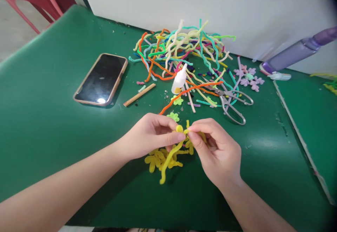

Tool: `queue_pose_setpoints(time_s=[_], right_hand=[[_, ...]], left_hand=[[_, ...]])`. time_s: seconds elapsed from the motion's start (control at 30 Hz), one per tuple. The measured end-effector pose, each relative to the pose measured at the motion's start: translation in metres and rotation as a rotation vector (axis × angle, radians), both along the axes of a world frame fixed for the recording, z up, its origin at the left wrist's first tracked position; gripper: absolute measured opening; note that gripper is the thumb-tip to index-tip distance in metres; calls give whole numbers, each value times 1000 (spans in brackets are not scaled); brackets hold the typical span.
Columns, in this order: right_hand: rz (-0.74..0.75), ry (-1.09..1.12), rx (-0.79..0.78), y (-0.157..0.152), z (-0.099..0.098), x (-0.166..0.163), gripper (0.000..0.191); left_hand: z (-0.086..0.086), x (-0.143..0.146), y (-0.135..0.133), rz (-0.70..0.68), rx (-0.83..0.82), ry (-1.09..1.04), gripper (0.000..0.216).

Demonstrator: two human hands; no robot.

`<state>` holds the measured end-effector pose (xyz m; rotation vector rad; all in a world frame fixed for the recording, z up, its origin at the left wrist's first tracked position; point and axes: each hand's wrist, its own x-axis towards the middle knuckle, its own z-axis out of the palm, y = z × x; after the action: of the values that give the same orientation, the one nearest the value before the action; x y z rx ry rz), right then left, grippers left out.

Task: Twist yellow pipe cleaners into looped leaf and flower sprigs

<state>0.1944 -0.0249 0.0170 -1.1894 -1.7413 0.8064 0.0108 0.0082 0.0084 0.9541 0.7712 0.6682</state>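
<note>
Between my two hands is a yellow pipe cleaner (168, 161), bent into small loops at its top with a long tail hanging down to the left. My left hand (155, 133) pinches it near the loops with thumb and fingers. Close beside it, my right hand (218, 147) grips the other side of the bent part between thumb and forefinger. Below and behind them lie yellow pipe-cleaner flowers (154, 159), partly hidden by the hands. Just beyond my fingers sits a light green flower (173, 116).
A heap of coloured pipe cleaners (181, 46) lies at the back. Nearer stand a white glue bottle (179, 81) and open scissors (229, 98). A phone (101, 79) and a wooden stick (139, 95) are left; purple flowers (249, 77) and a purple bottle (292, 54) are right.
</note>
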Motion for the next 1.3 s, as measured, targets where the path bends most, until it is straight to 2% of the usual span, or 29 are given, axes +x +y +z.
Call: queue_pose_setpoints(time_s=[0.27, 0.43, 0.6, 0.77, 1.1, 1.23, 1.3], right_hand=[[56, -6, 2, 2, 2, -2, 13], [81, -31, -20, 0, -1, -1, 11], [-44, -48, -50, -2, -1, 0, 19], [-18, -123, -48, 0, 3, 0, 7], [62, -155, -84, -4, 0, -2, 8], [121, -82, -146, -6, 1, -1, 7], [130, 14, -239, -5, 2, -1, 5]], left_hand=[[5, 0, -1, -59, 44, 118, 17], [1, -1, -3, -101, 156, 56, 20], [1, 1, -2, 26, 210, 31, 24], [2, 1, -2, 140, 221, 22, 24], [3, 6, -6, 282, 272, 79, 18], [1, 6, -7, 278, 288, 43, 16], [0, 5, -7, 261, 307, 10, 15]])
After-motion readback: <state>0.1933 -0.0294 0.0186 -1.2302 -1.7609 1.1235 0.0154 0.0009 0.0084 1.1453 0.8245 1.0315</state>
